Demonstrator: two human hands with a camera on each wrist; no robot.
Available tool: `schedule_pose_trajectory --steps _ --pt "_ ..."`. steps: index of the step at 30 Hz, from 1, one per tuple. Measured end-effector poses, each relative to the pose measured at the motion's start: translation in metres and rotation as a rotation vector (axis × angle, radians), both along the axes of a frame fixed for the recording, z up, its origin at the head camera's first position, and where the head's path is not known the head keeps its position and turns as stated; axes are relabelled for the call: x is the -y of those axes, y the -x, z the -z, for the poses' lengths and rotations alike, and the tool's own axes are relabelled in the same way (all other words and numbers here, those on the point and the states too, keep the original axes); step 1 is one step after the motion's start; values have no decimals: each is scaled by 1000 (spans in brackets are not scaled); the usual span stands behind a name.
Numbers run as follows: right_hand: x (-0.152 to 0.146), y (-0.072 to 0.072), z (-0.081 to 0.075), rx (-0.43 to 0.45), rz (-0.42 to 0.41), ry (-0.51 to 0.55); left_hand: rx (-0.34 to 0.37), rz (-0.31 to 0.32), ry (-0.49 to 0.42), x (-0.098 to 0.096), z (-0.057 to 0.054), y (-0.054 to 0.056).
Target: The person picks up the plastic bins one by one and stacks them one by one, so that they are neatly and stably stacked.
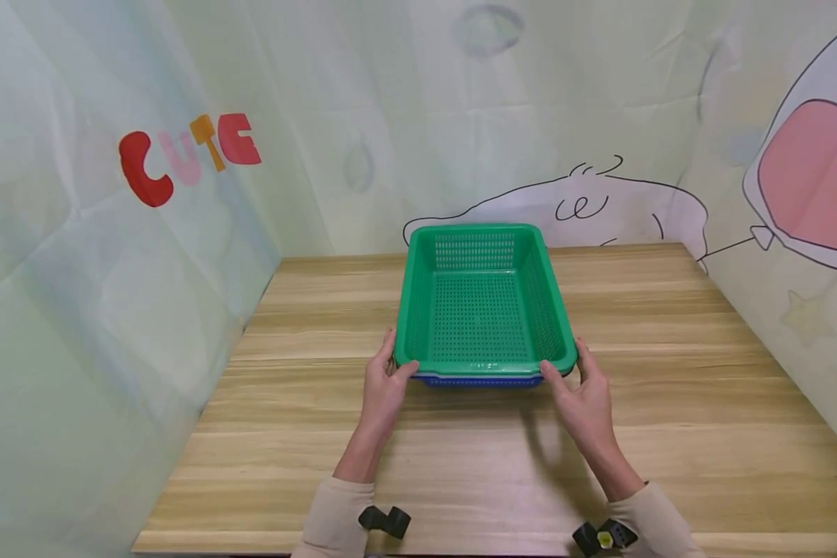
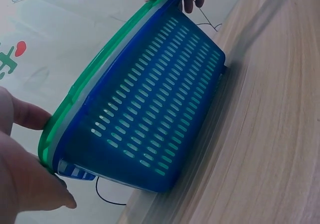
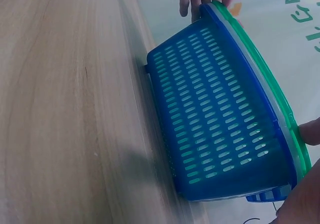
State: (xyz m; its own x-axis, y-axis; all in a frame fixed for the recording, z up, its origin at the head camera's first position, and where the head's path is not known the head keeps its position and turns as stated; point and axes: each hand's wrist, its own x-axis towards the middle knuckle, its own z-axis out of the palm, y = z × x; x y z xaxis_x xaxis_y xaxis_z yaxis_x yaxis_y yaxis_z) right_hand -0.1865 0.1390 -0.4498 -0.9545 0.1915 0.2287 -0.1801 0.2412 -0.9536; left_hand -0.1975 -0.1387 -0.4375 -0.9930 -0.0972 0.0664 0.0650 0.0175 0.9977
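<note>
A green plastic basket [image 1: 480,318] sits nested at the top of a stack, its perforated inside showing no contents. Below its rim come a pale grey rim [image 2: 85,96] and a blue basket [image 2: 150,98] with slotted walls. My left hand [image 1: 381,387] grips the near left corner of the stacked rims, thumb on top and fingers underneath. At the near right corner, my right hand [image 1: 586,399] holds the rims the same way. Whether the blue basket's whole base touches the table, I cannot tell.
The stack is over a wood-grain table [image 1: 307,434], around its middle. A printed cloth backdrop [image 1: 349,116] rises along the table's back and both sides. Dark camera mounts [image 1: 385,521] sit at the sleeves.
</note>
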Motion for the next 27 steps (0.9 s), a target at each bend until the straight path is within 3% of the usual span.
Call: schedule_pose_trajectory --steps 7,17,22,27 --pt "-2 1 -1 -12 -30 16 -34 12 -8 -2 1 0" --pt "-3 0 2 -7 -87 106 2 38 1 -1 3 2" --pt "-3 0 -1 41 -90 124 48 4 -8 -1 3 4" --pt "-11 6 -15 119 -102 75 73 -48 21 4 -6 11"
